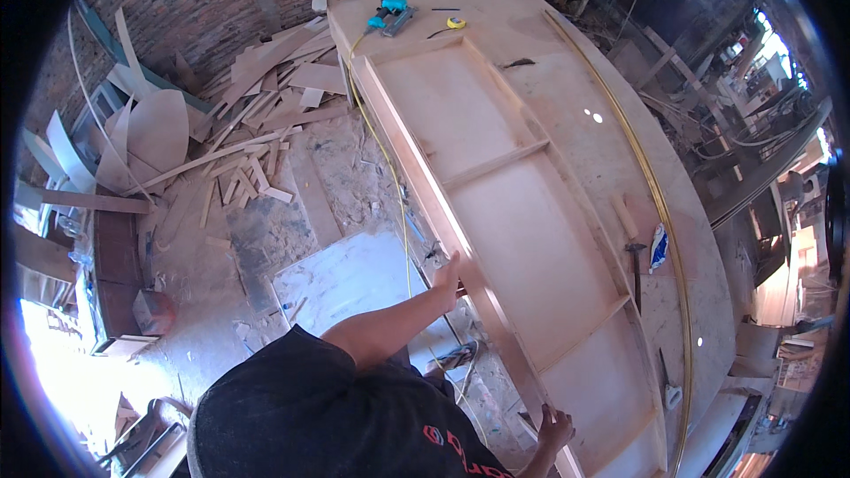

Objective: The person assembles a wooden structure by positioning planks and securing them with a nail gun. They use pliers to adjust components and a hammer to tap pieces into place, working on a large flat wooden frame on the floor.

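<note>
A long, shallow wooden frame (496, 158) with crosspieces and pale panels lies along the workbench. Its near side is a long smooth board (423, 184). My left hand (449, 276) grips this board near its middle, with the thumb along the outer face and the other fingers partly hidden beneath. Farther down the same board, close to the lower edge of the view, my right hand (555, 429) is closed over it with bent fingers. My left arm reaches out across my dark shirt.
On the workbench (567, 93) lie a teal nail gun (390, 16), a yellow tape measure (456, 23), a hammer (636, 258), a blue-and-white packet (659, 246) and a white-handled saw (673, 397). A yellow hose (376, 128) hangs down the near side. Wood offcuts (266, 106) are heaped by the brick wall.
</note>
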The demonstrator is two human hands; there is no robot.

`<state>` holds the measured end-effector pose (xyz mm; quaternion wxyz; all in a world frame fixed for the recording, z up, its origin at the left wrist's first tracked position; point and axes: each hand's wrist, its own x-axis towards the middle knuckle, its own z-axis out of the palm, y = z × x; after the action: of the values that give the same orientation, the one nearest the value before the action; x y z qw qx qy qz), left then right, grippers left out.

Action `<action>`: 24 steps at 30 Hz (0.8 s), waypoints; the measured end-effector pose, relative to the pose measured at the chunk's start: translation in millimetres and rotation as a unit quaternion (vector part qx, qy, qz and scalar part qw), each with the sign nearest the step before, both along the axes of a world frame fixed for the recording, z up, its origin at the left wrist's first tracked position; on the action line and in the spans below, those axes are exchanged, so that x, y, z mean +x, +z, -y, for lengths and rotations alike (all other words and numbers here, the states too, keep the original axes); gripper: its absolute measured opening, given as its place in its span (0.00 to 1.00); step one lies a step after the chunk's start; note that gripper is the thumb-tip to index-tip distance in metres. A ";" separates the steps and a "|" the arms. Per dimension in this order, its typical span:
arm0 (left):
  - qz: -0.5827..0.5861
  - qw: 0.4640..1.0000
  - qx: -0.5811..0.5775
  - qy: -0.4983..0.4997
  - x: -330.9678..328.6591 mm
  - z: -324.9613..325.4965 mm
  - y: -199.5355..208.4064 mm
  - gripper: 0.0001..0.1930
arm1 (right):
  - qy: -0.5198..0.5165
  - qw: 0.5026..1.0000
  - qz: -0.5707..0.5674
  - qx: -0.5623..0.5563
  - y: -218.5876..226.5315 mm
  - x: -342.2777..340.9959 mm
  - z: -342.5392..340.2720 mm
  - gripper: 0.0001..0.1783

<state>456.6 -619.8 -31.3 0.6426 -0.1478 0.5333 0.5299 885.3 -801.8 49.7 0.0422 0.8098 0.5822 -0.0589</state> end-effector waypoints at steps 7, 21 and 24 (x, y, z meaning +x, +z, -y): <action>-0.158 0.983 0.063 -0.071 -18.7 22.2 47.0 0.15 | 0.023 0.995 -0.053 0.076 35.1 8.0 30.8 0.24; -0.424 0.786 0.450 0.003 -13.2 -0.6 285.9 0.15 | -0.157 0.945 -0.255 0.132 291.0 36.1 47.5 0.17; -0.402 0.773 0.490 0.000 8.1 -43.9 304.8 0.18 | -0.095 0.963 -0.203 0.150 317.7 46.2 2.0 0.14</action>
<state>464.7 -575.9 273.5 0.3551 0.4137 0.4107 0.7308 931.5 -803.8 367.4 -0.2047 0.8293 0.5015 -0.1371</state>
